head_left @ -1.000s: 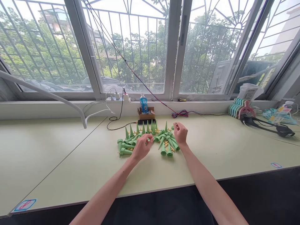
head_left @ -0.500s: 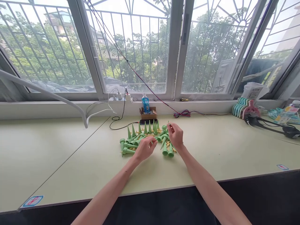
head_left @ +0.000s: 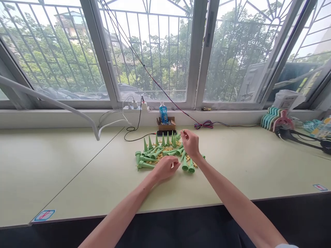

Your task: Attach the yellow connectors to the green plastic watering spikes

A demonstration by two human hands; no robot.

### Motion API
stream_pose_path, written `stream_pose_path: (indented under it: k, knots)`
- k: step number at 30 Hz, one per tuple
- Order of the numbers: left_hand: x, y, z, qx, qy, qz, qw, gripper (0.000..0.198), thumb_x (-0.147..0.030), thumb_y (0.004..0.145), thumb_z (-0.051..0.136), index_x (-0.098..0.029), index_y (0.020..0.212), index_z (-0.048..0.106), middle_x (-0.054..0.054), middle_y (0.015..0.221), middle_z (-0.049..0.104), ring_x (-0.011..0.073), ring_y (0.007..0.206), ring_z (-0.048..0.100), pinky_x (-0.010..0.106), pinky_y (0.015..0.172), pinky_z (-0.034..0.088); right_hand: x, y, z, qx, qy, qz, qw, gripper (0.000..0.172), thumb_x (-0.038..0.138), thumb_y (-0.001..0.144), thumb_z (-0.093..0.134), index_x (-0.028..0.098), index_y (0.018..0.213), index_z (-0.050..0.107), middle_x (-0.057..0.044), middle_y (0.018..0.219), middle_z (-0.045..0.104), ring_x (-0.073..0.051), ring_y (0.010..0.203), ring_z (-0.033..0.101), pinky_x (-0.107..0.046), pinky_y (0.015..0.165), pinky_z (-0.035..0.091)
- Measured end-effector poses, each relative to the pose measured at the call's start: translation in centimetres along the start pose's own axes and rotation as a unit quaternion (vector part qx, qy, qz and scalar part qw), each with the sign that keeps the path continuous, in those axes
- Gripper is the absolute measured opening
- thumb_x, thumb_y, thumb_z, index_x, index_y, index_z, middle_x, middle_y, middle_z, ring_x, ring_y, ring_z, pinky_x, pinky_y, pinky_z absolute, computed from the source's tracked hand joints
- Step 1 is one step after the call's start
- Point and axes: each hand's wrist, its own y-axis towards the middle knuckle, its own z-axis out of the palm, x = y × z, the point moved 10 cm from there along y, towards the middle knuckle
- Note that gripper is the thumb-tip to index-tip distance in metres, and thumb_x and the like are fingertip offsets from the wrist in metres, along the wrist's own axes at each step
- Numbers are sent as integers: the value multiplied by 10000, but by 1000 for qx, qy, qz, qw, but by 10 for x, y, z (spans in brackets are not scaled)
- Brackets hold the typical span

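Green plastic cone-shaped spikes (head_left: 163,140) lie in a cluster on the table, several upright in a back row and others on their sides. Small yellow plastic pieces (head_left: 168,149) are scattered among them. At the right end of the back row, my right hand (head_left: 190,143) is closed in a pinch at a tilted green spike (head_left: 178,137); its fingers partly cover the spike. My left hand (head_left: 167,167) rests low at the cluster's front edge with fingers curled together. Whatever its fingertips hold, if anything, is hidden. Two spikes (head_left: 188,167) show their open ends between the hands' sides.
Behind the cluster are a dark phone (head_left: 167,133) and a small cardboard box (head_left: 166,126) with a blue-labelled bottle (head_left: 163,113). A cable bundle (head_left: 205,124) lies near the sill. Hangers (head_left: 276,119) and a black strap (head_left: 292,133) sit at right; a white pipe (head_left: 77,109) crosses at left.
My left hand has lowered toward the front of the cluster, its fingers more curled. My right hand has shifted slightly left relative to the spikes. The whole view has turned slightly left.
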Motion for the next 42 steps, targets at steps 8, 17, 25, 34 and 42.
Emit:
stream_pose_path:
  k: [8, 17, 25, 34, 42]
  knots:
    - [-3, -1, 0, 5, -5, -9, 1000, 286, -255, 871, 464, -173, 622, 580, 13, 617, 579, 110, 555, 474, 240, 563, 362, -12, 44, 20, 5, -38, -22, 999, 317, 352, 957, 390, 176, 761, 567, -33, 681, 580, -145, 594, 465, -262, 630, 343]
    - [-3, -1, 2, 14, 14, -14, 1000, 282, -250, 872, 472, -176, 614, 559, 7, 619, 579, 111, 552, 479, 235, 576, 368, -9, 61, 48, 77, -99, -36, 991, 264, 282, 928, 450, 195, 683, 492, -37, 647, 558, -152, 567, 433, -258, 565, 263]
    - [-4, -2, 1, 9, 8, -8, 1000, 273, -232, 858, 472, -173, 609, 565, 9, 618, 574, 107, 540, 466, 237, 574, 359, -29, 52, 70, 150, -126, -1, 981, 264, 263, 900, 500, 202, 643, 491, -28, 596, 542, -146, 530, 425, -263, 535, 233]
    - [-5, -1, 2, 21, 11, -7, 1000, 260, -213, 859, 474, -165, 612, 538, 6, 632, 570, 98, 547, 456, 225, 563, 347, -41, 43, 75, 201, -153, 45, 967, 206, 272, 925, 491, 185, 747, 547, -40, 678, 603, -154, 612, 509, -255, 563, 291]
    - [-2, -1, 5, 21, 11, -7, 1000, 248, -202, 857, 477, -165, 615, 517, 1, 644, 573, 91, 547, 455, 221, 572, 347, -41, 41, 69, 206, -143, 72, 965, 207, 323, 934, 498, 162, 1037, 578, -81, 810, 672, -186, 735, 601, -254, 616, 361]
